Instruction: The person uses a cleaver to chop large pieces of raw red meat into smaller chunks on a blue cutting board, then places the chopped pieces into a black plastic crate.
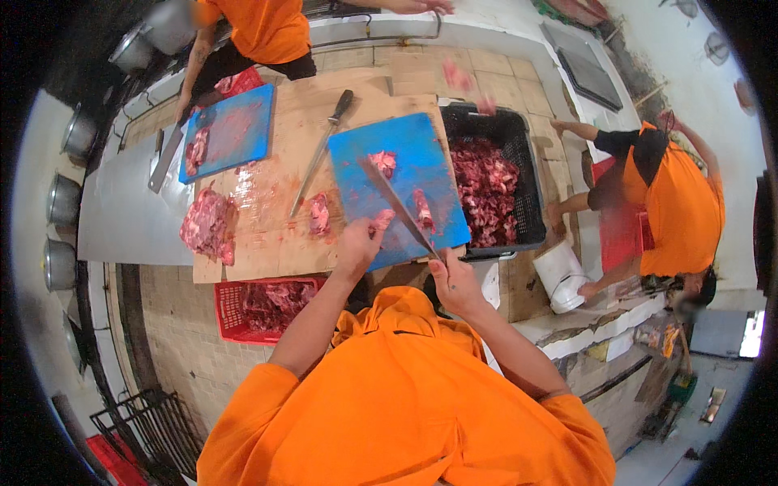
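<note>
My right hand (456,280) grips a large knife (398,203), its blade pointing up and left over a blue cutting board (398,136). Left of the blade, my left hand (360,243) has its fingers closed on a small piece of meat (383,219) near the board's lower left edge. One meat chunk (383,163) lies by the blade's tip, and a narrow meat strip (422,209) is to its right. Off the board, another meat piece (319,214) rests on the cardboard. A sharpening steel (316,161) with a black handle lies beyond it.
A black crate (533,182) of cut meat stands right of the board; a red crate (222,313) with meat sits below the table edge. A large meat lump (208,222) is at left. Co-workers stand across and at right; one holds a cleaver (167,161) by another blue board (258,130).
</note>
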`<move>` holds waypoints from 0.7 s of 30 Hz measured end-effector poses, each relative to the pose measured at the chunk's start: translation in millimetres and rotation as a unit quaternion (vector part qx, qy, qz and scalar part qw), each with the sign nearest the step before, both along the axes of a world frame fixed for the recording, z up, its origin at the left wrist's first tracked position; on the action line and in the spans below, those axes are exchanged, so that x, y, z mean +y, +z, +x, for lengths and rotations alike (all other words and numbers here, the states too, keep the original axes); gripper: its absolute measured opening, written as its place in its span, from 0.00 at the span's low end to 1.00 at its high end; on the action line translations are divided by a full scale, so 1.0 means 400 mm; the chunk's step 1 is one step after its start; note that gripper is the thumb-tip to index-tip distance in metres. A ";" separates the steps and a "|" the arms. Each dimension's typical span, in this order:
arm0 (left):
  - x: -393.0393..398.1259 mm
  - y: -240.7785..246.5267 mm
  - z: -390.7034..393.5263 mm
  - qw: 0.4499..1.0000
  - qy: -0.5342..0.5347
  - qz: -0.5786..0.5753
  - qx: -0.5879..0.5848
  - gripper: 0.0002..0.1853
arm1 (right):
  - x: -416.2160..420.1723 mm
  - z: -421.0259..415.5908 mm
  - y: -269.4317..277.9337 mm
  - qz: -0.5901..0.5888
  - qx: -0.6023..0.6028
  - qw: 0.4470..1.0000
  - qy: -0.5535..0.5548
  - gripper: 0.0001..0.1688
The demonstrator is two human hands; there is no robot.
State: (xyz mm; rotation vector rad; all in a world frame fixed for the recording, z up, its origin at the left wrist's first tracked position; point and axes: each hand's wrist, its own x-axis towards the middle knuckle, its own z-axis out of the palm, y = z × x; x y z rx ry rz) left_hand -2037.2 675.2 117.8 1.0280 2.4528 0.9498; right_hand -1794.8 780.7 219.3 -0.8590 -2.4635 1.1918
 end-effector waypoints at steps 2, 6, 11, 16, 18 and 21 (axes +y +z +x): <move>-0.016 -0.005 -0.011 0.999 -0.020 -0.011 0.025 0.14 | 0.011 -0.003 -0.037 -0.016 -0.102 0.995 0.012 0.33; -0.036 -0.030 -0.006 1.000 -0.001 -0.012 0.010 0.11 | 0.033 0.009 -0.023 -0.078 -0.200 0.976 0.020 0.36; -0.054 -0.052 -0.011 0.997 0.035 0.064 -0.024 0.10 | -0.002 0.014 0.020 -0.074 -0.068 0.995 0.026 0.35; -0.102 -0.024 -0.044 0.997 0.077 0.010 -0.007 0.08 | -0.004 0.017 -0.050 -0.036 -0.226 0.972 0.049 0.36; -0.107 -0.004 -0.048 0.997 0.077 0.026 0.003 0.10 | 0.010 0.038 -0.067 -0.056 -0.270 0.960 0.042 0.37; -0.083 0.023 -0.031 0.998 0.050 -0.040 -0.001 0.20 | 0.031 0.092 -0.055 -0.078 -0.257 0.962 0.049 0.37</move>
